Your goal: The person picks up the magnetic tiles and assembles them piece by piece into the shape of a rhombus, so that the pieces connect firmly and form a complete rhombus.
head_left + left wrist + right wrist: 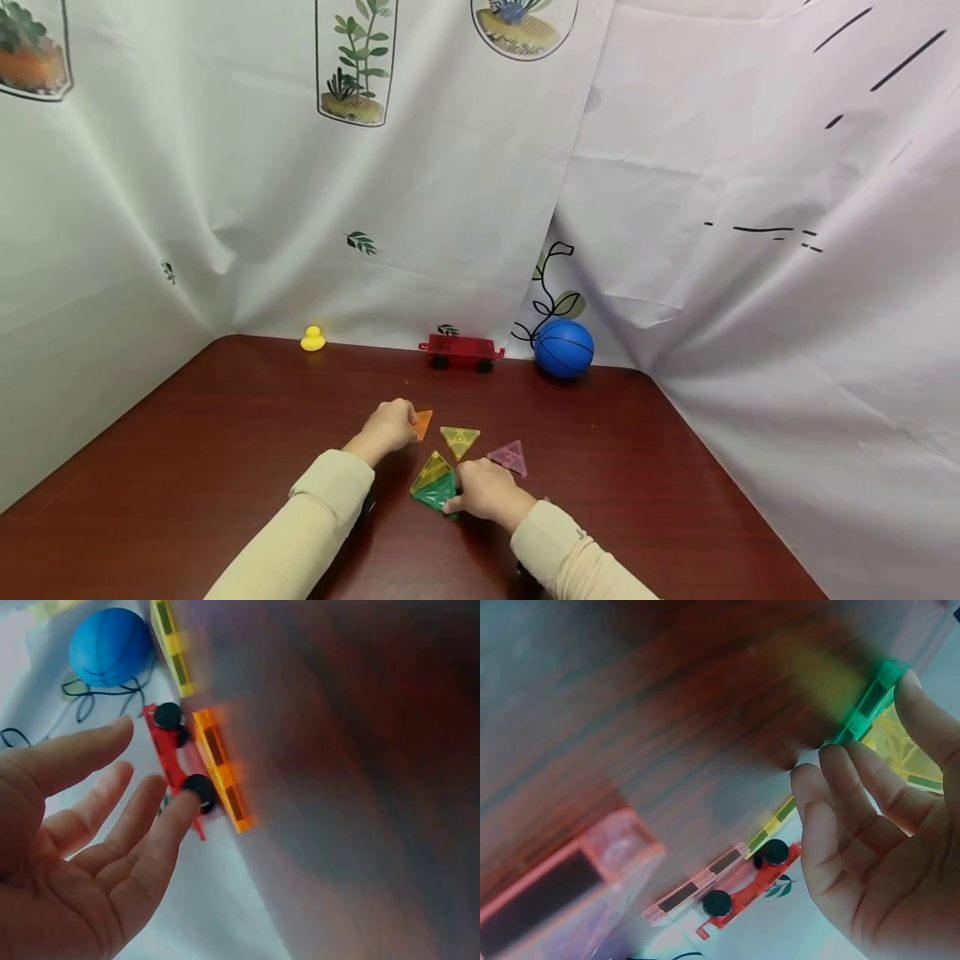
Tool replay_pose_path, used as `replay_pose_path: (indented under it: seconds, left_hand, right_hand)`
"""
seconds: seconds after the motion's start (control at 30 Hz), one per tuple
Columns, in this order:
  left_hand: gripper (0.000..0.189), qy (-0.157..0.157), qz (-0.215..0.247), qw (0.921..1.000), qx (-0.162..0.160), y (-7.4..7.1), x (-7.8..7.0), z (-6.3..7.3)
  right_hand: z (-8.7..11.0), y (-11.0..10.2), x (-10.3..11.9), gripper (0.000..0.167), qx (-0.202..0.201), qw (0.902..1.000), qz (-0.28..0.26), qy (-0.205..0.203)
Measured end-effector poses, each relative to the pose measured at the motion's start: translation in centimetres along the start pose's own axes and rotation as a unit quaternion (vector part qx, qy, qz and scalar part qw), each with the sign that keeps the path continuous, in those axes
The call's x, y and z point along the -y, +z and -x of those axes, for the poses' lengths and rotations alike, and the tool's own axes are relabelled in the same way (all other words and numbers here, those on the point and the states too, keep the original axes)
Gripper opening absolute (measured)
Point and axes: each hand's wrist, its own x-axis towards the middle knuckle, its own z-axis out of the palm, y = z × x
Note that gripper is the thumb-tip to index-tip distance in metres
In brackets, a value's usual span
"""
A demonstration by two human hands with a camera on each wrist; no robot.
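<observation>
My left hand (387,429) is at an orange triangular magnetic tile (423,424) lying on the table. In the left wrist view its thumb and fingers are spread apart beside the orange tile's edge (220,771). My right hand (889,847) pinches a green triangular tile (435,492) between thumb and fingers. Against the green tile, a yellow triangular tile (432,471) meets it edge to edge and looks tilted up. Another yellow triangle (460,441) lies flat between the hands, and a purple-pink triangle (512,457) is just beyond the right hand.
Along the back edge stand a yellow rubber duck (312,338), a red toy wagon (461,350) with black wheels, and a blue ball (564,348). A printed white cloth (450,183) hangs behind the dark red-brown table (637,500). A reddish clear tile (570,881) looms close in the right wrist view.
</observation>
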Motion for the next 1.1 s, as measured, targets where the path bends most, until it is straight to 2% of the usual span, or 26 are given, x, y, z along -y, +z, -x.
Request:
replay_pose_path:
  seconds: [0.13,0.23,0.4,0.53,0.6,0.8,1.0,1.1]
  left_hand:
    - [0.019,-0.020,-0.012,0.9997,-0.007,0.2,0.2,-0.9]
    - [0.024,-0.024,-0.023,0.9994,0.006,0.4,0.4,-1.4]
    - [0.038,-0.009,-0.045,0.9986,0.024,1.1,0.6,-2.0]
    - [0.027,-0.011,-0.047,0.9982,0.037,1.5,0.7,-2.5]
    - [0.027,-0.018,-0.045,0.9978,0.046,1.5,0.7,-2.6]
    - [0.046,-0.035,-0.055,0.9963,0.057,1.4,0.8,-2.8]
    - [0.038,-0.012,-0.084,0.9950,0.052,1.4,0.2,-2.9]
    - [0.030,0.010,-0.096,0.9930,0.069,1.1,-0.2,-3.0]
  right_hand:
    - [0.0,0.2,0.1,0.038,-0.001,1.0000,0.006,0.004]
    - [0.1,0.1,0.2,0.037,0.000,0.9999,0.013,0.006]
    - [0.1,0.0,0.2,0.034,0.007,0.9998,0.017,0.009]
    - [0.1,0.0,0.1,0.031,0.012,0.9997,0.015,0.013]
    - [0.0,0.0,0.1,0.030,0.014,0.9997,0.011,0.014]
    - [-0.1,0.0,0.1,0.029,0.023,0.9996,0.009,0.016]
    - [0.0,-0.1,0.2,0.032,0.017,0.9997,0.014,0.012]
    - [0.0,-0.2,0.2,0.032,0.012,0.9997,0.016,0.012]
